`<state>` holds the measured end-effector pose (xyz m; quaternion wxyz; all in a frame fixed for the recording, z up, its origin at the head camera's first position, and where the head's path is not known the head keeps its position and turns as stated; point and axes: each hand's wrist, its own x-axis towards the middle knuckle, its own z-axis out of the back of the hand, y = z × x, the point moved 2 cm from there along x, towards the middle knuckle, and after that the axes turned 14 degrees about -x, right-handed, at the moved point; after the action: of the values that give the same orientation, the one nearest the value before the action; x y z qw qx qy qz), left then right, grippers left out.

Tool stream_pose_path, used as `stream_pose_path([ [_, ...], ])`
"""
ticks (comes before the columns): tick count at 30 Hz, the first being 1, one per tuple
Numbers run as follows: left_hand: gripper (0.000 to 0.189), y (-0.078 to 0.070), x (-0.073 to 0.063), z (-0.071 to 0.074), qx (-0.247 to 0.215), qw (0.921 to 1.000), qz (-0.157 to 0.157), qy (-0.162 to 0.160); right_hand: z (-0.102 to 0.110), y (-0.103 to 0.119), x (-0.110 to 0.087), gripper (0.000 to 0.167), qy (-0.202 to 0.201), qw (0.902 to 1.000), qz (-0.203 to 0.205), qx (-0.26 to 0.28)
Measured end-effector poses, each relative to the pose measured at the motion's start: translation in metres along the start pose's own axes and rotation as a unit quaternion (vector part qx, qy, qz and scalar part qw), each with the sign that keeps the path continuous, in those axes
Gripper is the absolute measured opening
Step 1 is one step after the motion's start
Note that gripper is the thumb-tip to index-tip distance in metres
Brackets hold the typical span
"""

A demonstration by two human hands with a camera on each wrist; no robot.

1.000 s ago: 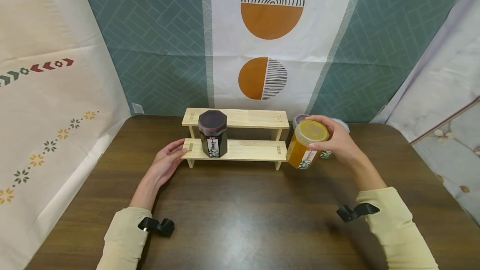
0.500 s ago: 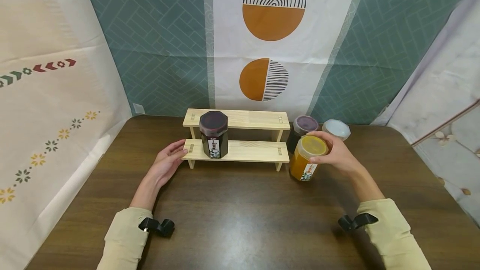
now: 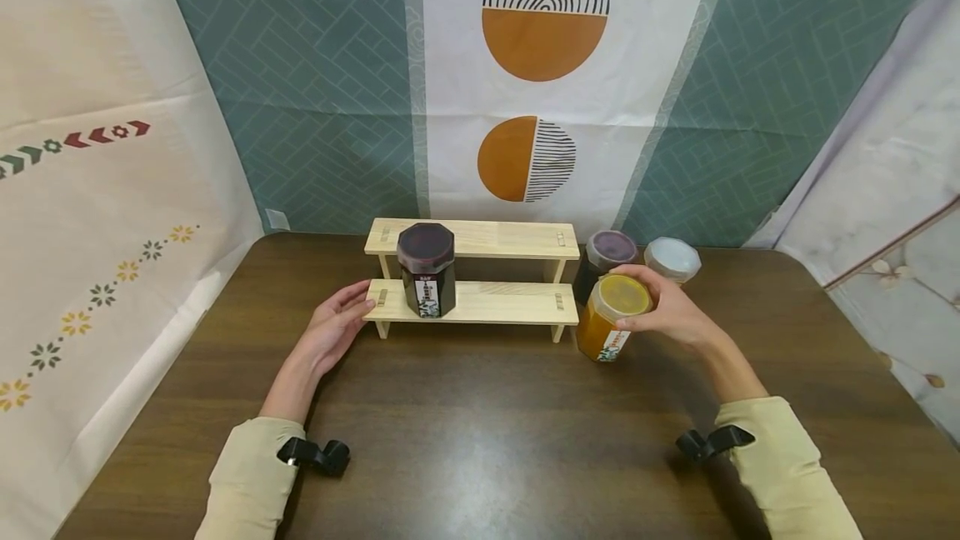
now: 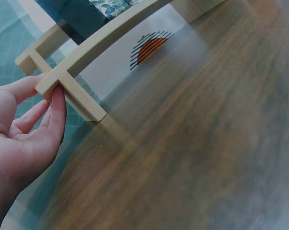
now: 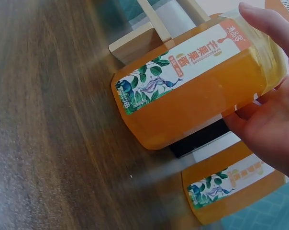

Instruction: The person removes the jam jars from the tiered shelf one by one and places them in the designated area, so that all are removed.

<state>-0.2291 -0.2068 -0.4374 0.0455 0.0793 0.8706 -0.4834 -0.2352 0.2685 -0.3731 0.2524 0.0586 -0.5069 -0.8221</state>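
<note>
My right hand (image 3: 667, 311) grips an orange jam jar (image 3: 603, 319) with a yellow lid, fingers around its upper part. The jar is down at tabletop level beside the front right end of a two-tier wooden shelf stand (image 3: 510, 300). In the right wrist view, the jar's label (image 5: 178, 64) faces the camera. At the stand's other end, my left hand (image 3: 337, 323) pinches the left end of the lower board; the left wrist view shows thumb and fingers around the board's end (image 4: 53, 81). A dark jam jar (image 3: 427, 273) with a purple-black lid stands on that board, left of its middle.
Behind the held jar stand a dark jar (image 3: 611, 247) with a purple lid and a jar with a whitish lid (image 3: 672, 257). The right wrist view shows a second orange jar (image 5: 230, 187) behind. A patterned cloth (image 3: 337, 107) hangs behind the brown table (image 3: 465, 440).
My right hand has lowered the orange jar from beside the lower board to tabletop level, mostly in the first half second. The purple-lidded jar now shows more. My left hand has stayed put.
</note>
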Motion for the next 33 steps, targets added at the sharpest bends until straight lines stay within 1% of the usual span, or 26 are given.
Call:
stream_pose_path([
  [5, 0.056, -0.001, -0.001, 0.000, -0.003, 1.0000, -0.001, 0.002, 0.001, 0.001, 0.001, 0.061, 0.020, 0.9998, 0.002, -0.004],
  [9, 0.056, -0.001, -0.001, 0.001, -0.002, 1.0000, -0.003, 0.002, 0.006, 0.003, 0.002, 0.070, 0.050, 0.9985, 0.024, -0.003],
  [12, 0.056, -0.001, -0.001, 0.001, -0.001, 1.0000, -0.003, 0.001, 0.011, 0.007, 0.002, 0.070, 0.061, 0.9970, 0.047, 0.004],
  [15, 0.056, 0.000, -0.001, 0.000, 0.001, 1.0000, -0.001, 0.001, 0.017, 0.012, 0.002, 0.063, 0.047, 0.9964, 0.071, 0.007],
  [18, 0.056, 0.000, -0.001, 0.000, 0.002, 1.0000, -0.003, -0.002, 0.021, 0.023, 0.004, 0.055, 0.016, 0.9959, 0.089, 0.006],
  [20, 0.055, 0.001, 0.000, 0.000, 0.001, 1.0000, -0.004, -0.002, 0.021, 0.031, 0.005, 0.051, -0.006, 0.9960, 0.090, 0.000],
  [23, 0.056, 0.000, 0.000, 0.000, -0.002, 1.0000, -0.006, 0.000, 0.015, 0.045, 0.010, 0.049, -0.017, 0.9969, 0.076, -0.014],
  [27, 0.056, 0.000, -0.001, 0.000, -0.001, 1.0000, -0.007, 0.000, -0.001, 0.062, 0.019, 0.049, -0.002, 0.9981, 0.051, -0.034],
  [30, 0.056, 0.001, -0.001, 0.000, 0.000, 1.0000, -0.007, 0.001, -0.016, 0.072, 0.028, 0.055, 0.001, 0.9981, 0.042, -0.045],
  [33, 0.056, 0.001, -0.001, 0.000, -0.002, 1.0000, -0.007, 0.003, -0.033, 0.080, 0.040, 0.063, 0.002, 0.9986, 0.040, -0.033],
])
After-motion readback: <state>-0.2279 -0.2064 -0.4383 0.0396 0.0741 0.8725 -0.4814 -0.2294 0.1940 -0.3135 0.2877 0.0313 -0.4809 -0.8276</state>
